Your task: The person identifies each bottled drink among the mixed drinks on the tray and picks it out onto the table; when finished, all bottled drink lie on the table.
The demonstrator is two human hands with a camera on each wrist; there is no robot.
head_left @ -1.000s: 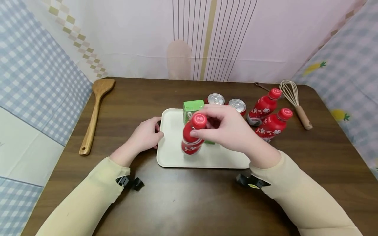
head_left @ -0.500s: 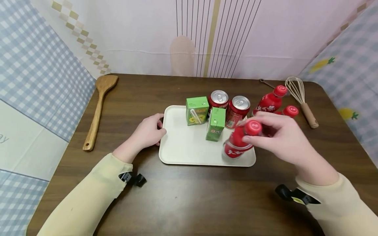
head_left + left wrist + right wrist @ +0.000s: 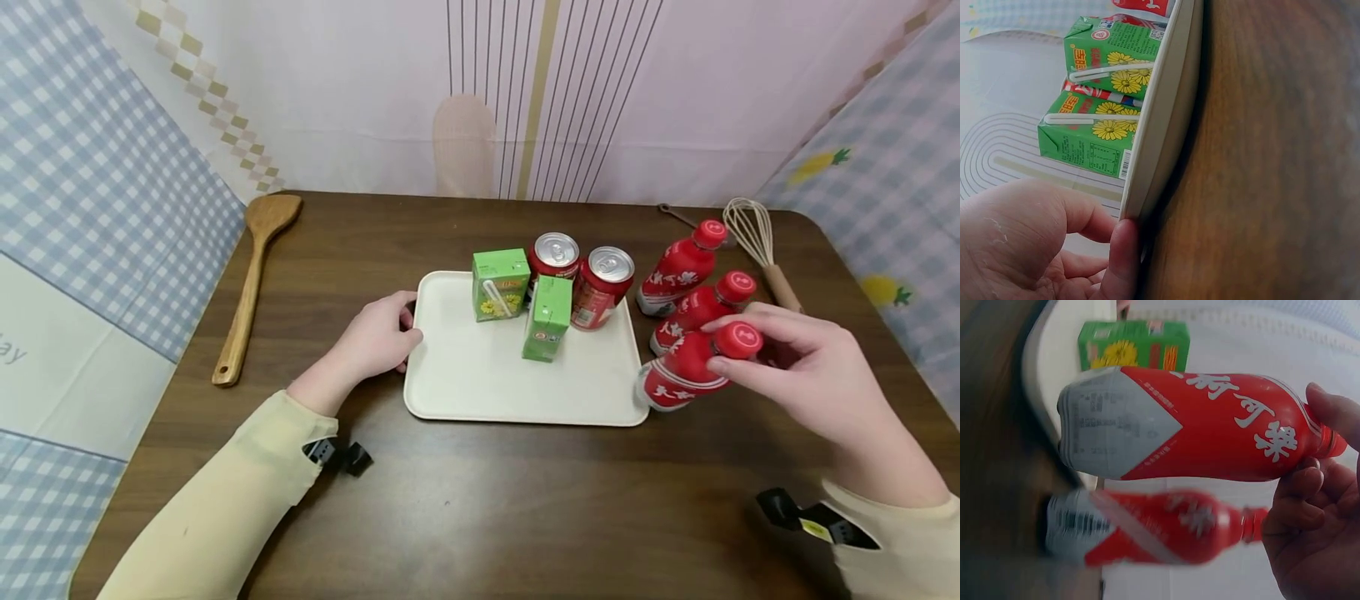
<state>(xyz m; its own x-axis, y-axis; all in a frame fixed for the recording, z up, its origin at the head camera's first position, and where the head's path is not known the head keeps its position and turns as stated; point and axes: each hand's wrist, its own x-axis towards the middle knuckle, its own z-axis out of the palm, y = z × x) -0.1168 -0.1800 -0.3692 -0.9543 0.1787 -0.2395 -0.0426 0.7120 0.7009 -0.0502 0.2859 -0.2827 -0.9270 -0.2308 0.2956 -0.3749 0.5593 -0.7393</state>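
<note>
My left hand (image 3: 373, 337) pinches the left rim of a cream tray (image 3: 480, 392); in the left wrist view the thumb (image 3: 1124, 250) lies against that rim. My right hand (image 3: 817, 375) holds a red-labelled drink bottle (image 3: 678, 371) by its neck, just below the red cap. The bottle leans, its base overlapping the tray's right edge in the head view. Two green drink cartons, one at the back (image 3: 500, 287) and one nearer the middle (image 3: 547, 321), stand on the tray with straws attached. Behind them are two red cans, left (image 3: 555, 252) and right (image 3: 600, 290).
Two more red bottles, a far one (image 3: 677, 273) and a nearer one (image 3: 697, 310), stand right of the tray, close beside the held bottle. A whisk (image 3: 761, 242) lies at the back right. A wooden spatula (image 3: 251, 283) lies at the far left of the brown table (image 3: 450, 517).
My right hand has carried the bottle rightward, from over the middle of the tray to its right edge beside the other bottles. The left hand keeps its hold on the tray.
</note>
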